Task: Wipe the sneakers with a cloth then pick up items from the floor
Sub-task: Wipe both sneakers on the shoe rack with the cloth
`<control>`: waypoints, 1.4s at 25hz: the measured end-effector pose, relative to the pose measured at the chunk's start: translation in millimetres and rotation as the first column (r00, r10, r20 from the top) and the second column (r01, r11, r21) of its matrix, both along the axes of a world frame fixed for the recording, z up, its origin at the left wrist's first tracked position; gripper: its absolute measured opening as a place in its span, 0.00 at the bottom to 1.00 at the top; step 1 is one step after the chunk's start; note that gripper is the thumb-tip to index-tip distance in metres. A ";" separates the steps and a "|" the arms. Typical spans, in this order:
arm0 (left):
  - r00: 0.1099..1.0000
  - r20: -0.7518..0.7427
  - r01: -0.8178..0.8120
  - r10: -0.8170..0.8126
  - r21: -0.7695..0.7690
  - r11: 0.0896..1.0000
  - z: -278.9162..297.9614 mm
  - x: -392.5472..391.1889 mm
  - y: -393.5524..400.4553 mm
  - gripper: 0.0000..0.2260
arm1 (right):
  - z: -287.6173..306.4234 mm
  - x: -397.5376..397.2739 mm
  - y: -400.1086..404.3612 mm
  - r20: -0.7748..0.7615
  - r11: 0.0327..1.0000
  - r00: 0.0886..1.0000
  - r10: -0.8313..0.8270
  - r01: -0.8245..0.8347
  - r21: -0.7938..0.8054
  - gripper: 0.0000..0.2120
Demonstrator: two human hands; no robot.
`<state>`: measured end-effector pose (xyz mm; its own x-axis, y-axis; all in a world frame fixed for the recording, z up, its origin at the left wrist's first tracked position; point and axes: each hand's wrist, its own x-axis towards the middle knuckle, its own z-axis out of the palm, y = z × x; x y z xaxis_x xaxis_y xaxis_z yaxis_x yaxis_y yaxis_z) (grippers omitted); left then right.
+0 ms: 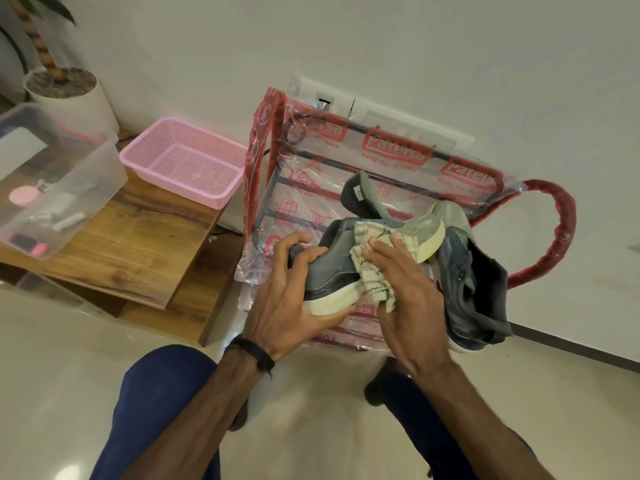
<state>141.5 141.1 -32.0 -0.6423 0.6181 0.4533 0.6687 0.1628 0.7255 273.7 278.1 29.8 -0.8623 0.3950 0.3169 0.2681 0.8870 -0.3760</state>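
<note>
The left hand point(292, 299) grips the sneaker point(332, 271) while the right hand point(403, 296) pinches the cloth point(372, 271) on it, and a hard rub may knock the shoe loose

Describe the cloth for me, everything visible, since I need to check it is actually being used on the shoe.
The cloth is a small cream rag with thin dark stripes, soft and crumpled. The right hand presses it against the side of the grey sneaker, which the left hand grips at the heel and pale sole. One end bunches up over the shoe's collar; the other hangs loose past the sole edge.
</note>
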 end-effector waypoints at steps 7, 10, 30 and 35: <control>0.998 -0.064 0.014 -0.015 -0.021 1.000 -1.3 -0.1 1.0 0.38 | 3.8 7.1 5.5 0.040 0.996 0.999 0.013 -0.017 0.091 0.25; 0.999 -0.046 0.011 -0.011 -0.006 1.000 -1.5 2.0 1.9 0.38 | 3.6 3.5 -12.9 0.077 0.999 0.997 0.025 -0.028 0.041 0.29; 1.000 -0.015 0.003 -0.003 -0.009 1.000 0.4 4.8 2.3 0.36 | 5.5 -2.6 -32.1 0.109 0.991 0.990 -0.085 0.073 0.112 0.31; 0.997 -0.074 -0.002 0.000 -0.033 0.999 0.8 7.4 5.1 0.36 | 18.9 11.1 -3.2 0.151 0.968 0.987 0.058 -0.093 0.234 0.27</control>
